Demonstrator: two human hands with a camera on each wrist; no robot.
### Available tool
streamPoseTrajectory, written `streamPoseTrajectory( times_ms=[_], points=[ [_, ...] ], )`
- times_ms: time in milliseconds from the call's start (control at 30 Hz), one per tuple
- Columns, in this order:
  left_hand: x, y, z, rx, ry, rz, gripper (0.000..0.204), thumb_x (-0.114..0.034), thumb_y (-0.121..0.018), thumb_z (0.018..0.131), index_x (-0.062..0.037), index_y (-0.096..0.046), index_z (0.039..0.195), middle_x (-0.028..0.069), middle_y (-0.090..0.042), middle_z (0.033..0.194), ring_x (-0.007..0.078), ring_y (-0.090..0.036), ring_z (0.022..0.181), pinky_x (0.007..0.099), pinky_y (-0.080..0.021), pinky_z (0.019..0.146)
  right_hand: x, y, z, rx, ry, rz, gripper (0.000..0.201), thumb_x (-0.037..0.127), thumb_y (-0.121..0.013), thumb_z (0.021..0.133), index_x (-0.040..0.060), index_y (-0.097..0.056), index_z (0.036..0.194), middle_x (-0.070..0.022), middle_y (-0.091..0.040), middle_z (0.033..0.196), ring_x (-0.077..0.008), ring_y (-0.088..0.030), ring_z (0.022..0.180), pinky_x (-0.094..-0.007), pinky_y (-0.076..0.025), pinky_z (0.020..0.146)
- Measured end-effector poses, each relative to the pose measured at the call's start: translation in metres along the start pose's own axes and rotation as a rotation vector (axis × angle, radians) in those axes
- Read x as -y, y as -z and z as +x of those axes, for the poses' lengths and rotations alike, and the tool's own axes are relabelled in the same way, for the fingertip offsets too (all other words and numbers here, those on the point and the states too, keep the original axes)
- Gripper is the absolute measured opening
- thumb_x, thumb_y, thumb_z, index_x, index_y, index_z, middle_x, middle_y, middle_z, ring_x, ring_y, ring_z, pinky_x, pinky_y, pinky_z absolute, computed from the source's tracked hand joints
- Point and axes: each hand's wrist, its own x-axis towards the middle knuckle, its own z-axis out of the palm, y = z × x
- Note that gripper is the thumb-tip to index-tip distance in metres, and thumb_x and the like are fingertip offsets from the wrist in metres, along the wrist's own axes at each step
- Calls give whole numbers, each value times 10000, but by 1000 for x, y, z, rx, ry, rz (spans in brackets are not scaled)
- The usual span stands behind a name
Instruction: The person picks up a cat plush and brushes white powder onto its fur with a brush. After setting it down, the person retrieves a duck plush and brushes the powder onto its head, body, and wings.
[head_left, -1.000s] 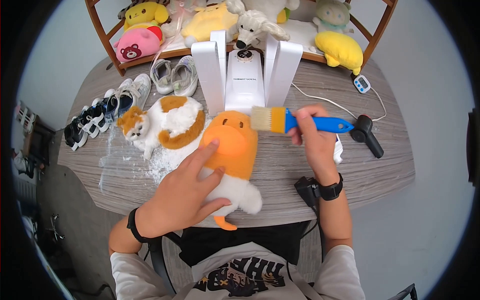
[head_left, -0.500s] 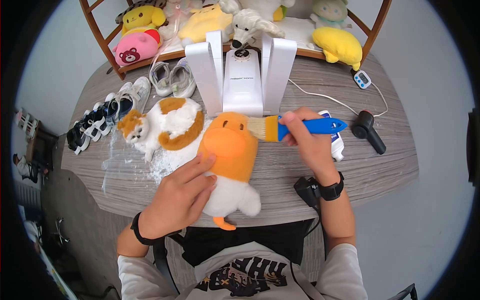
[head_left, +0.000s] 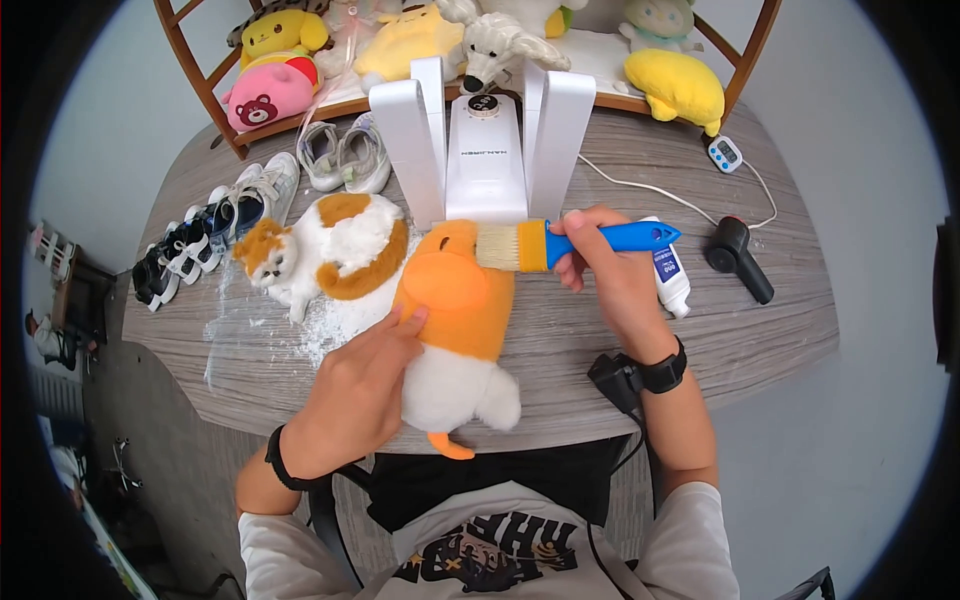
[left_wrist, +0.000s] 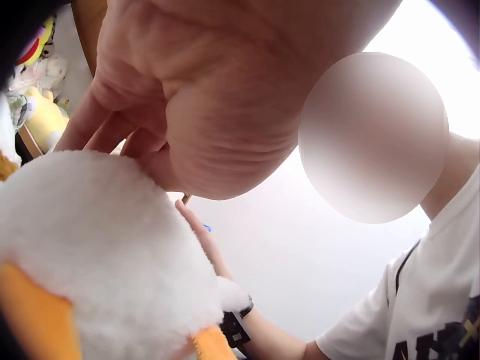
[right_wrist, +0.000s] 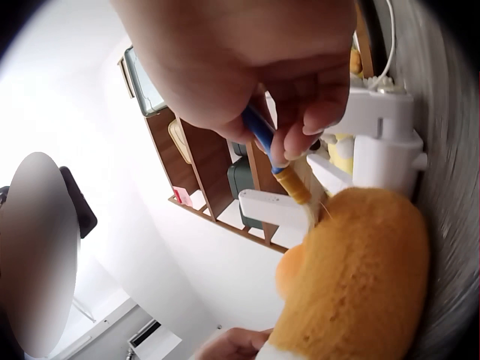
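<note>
A plush duck (head_left: 455, 335), orange on top with a white lower body, lies on its back on the table. My left hand (head_left: 355, 395) holds the duck by its left side; in the left wrist view the fingers (left_wrist: 105, 135) bend in against the white plush. My right hand (head_left: 620, 275) grips the blue handle of a flat brush (head_left: 525, 245). The pale bristles lie over the duck's right eye, beside the orange bill. In the right wrist view the brush (right_wrist: 292, 184) meets the top of the duck's head.
A white four-armed appliance (head_left: 487, 165) stands just beyond the duck. To the left are a cat figure (head_left: 350, 245), white powder (head_left: 340, 320) and several shoes (head_left: 215, 215). A white bottle (head_left: 670, 275) and a black handheld device (head_left: 738, 260) lie to the right.
The brush has swept left and slightly down from the duck's edge onto its face. My left hand has drawn back from the bill to the duck's left side.
</note>
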Motion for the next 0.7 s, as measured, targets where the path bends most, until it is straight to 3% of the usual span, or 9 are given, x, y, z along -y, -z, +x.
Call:
streamPoseTrajectory(
  times_ms=[133,233,300,333,400,567,633,700],
  points=[
    [0,3,-2,14,9,-21,274,178,-549,756,50,-551,999,270,-603,1248,444,-585,1160,441,-516,968,3,9,4,-124,-9,-276,291,290,-602,981,5,-651,956,-63,-633,714,-107,-561,576,-231,-430,509],
    [6,5,-3,47,26,-83,259,176,-543,765,55,-543,995,268,-599,1260,436,-571,1186,436,-507,976,0,8,3,-186,71,-147,284,294,-621,972,19,-684,941,-27,-635,686,-71,-560,568,-197,-426,504],
    [7,6,-1,58,34,-108,241,169,-537,781,57,-540,995,261,-600,1263,433,-567,1191,432,-505,975,2,-6,-1,-104,34,196,291,304,-627,967,25,-694,913,-21,-623,655,-64,-545,557,-192,-417,501],
    [7,7,-1,63,45,-127,223,163,-531,798,58,-537,995,255,-602,1266,430,-563,1197,427,-503,974,2,-6,-1,-105,31,197,291,304,-627,967,25,-694,913,-21,-623,655,-64,-545,557,-192,-417,501],
    [6,8,-1,72,69,-149,203,151,-525,817,57,-536,997,246,-606,1265,429,-562,1198,424,-505,968,3,-5,2,11,-117,89,311,324,-606,974,31,-674,898,-18,-609,655,-70,-553,577,-211,-403,504],
    [3,13,-1,61,128,-209,221,120,-511,860,56,-556,1066,220,-618,1258,429,-569,1184,418,-509,954,-1,14,11,-150,0,-249,314,329,-635,959,19,-675,962,-29,-633,686,-69,-562,562,-205,-418,490],
    [4,15,-1,117,144,-205,304,115,-515,859,59,-559,1155,214,-612,1268,428,-575,1175,415,-511,949,-3,12,9,-95,25,142,301,324,-642,950,26,-674,932,-25,-630,677,-66,-562,566,-205,-418,492],
    [4,15,0,127,128,-198,341,118,-520,854,59,-554,1188,213,-607,1275,427,-579,1168,410,-513,947,-4,3,7,-27,-12,186,298,324,-642,949,28,-673,925,-25,-629,675,-68,-561,559,-207,-418,492]
  ],
)
